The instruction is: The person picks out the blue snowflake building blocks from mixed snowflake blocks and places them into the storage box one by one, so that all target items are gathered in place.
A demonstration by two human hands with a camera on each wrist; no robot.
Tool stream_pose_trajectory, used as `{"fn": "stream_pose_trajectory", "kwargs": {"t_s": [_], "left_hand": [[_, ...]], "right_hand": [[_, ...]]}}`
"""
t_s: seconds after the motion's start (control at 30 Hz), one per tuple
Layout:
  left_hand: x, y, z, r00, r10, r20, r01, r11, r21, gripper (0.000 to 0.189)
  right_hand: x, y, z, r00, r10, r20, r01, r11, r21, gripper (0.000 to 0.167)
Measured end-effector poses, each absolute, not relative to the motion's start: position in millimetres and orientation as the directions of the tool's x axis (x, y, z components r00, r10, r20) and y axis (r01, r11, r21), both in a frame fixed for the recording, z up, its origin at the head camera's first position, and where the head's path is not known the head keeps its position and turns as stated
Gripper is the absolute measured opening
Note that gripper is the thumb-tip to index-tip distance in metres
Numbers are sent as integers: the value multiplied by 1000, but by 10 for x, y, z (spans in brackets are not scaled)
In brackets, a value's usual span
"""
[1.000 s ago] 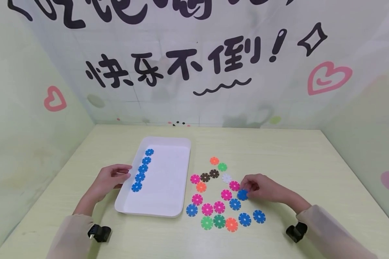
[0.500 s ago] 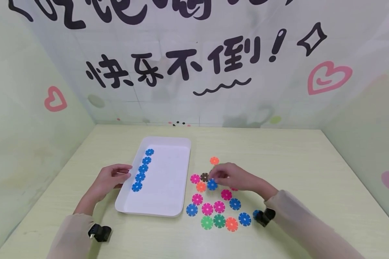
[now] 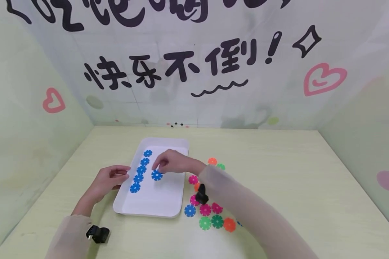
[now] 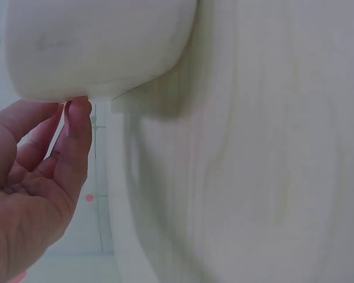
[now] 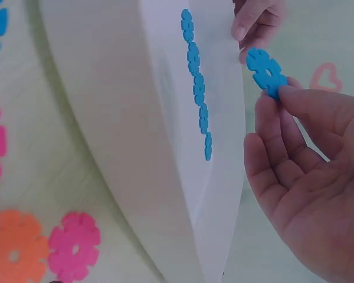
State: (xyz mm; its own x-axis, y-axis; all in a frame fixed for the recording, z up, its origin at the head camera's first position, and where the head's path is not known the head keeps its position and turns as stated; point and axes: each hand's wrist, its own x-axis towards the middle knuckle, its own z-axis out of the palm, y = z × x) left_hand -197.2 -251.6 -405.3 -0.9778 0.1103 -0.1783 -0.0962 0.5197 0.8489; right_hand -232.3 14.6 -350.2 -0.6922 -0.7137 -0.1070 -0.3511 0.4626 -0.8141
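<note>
My right hand [image 3: 175,162] pinches a blue snowflake-shaped plastic disc [image 3: 157,175] by its edge, over the white tray [image 3: 155,203]. In the right wrist view the blue disc [image 5: 266,72] is between the thumb and fingertips, held apart from the tray's floor. Along the tray's left side lies a row of several blue discs [image 3: 141,169]. My left hand [image 3: 107,181] touches the tray's outer left wall with its fingertips. In the left wrist view that hand [image 4: 44,171] has its fingers extended against the white wall.
Right of the tray lie several loose discs in mixed colours, among them a blue disc [image 3: 190,210], a pink disc [image 3: 205,209], a dark green disc [image 3: 217,221] and an orange disc [image 3: 229,224]. My right forearm hides part of the group. A printed wall stands behind the table [image 3: 278,162].
My right hand has picked up a blue disc from the right of the loose group and carried it left over the tray. My left hand has stayed at the tray's wall.
</note>
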Motion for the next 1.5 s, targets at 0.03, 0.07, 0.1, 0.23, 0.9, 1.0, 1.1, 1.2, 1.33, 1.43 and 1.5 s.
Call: {"fn": "stream_pose_trajectory", "kwargs": {"t_s": [0.03,0.07,0.1,0.23,0.9,1.0,1.1,1.2,1.33,1.43,1.5], "left_hand": [[-1968,-2520,-4058,-977,110,-180,-99,518,850,45],[-1964,-2525,-4063,-977,112,-182,-100,515,851,45],[-1959,-2529,-4067,-977,113,-183,-100,516,851,46],[-1954,-2544,-4069,-977,125,-176,-87,515,853,46],[-1979,-2534,-4029,-974,139,-180,-83,519,851,46],[-1984,-2523,-4028,-974,134,-182,-87,523,848,46],[-1982,-2537,-4033,-975,129,-179,-87,521,849,46],[-1989,-2533,-4054,-976,131,-175,-83,517,852,47],[-1981,-2541,-4062,-975,129,-180,-88,519,850,47],[-1978,-2543,-4061,-975,129,-180,-88,520,850,47],[-1983,-2549,-4066,-976,129,-177,-86,519,851,47]], "right_hand": [[-2354,67,-3504,-678,-724,-130,-354,476,-805,18],[-2382,-5,-3507,-662,-734,-151,-361,489,-794,18],[-2403,-69,-3511,-647,-743,-174,-364,501,-785,18],[-2456,-270,-3550,-614,-755,-232,-367,533,-762,17],[-2406,-485,-3805,-753,-501,-427,-77,711,-698,6],[-2408,-481,-3800,-746,-504,-435,-86,721,-687,5],[-2400,-500,-3789,-737,-512,-441,-108,733,-672,5],[-2403,-496,-3796,-735,-516,-439,-125,740,-661,6],[-2428,-475,-3788,-742,-520,-423,-129,730,-671,8],[-2467,-438,-3746,-755,-516,-404,-133,724,-676,10],[-2495,-397,-3692,-756,-527,-388,-148,715,-684,13]]}}
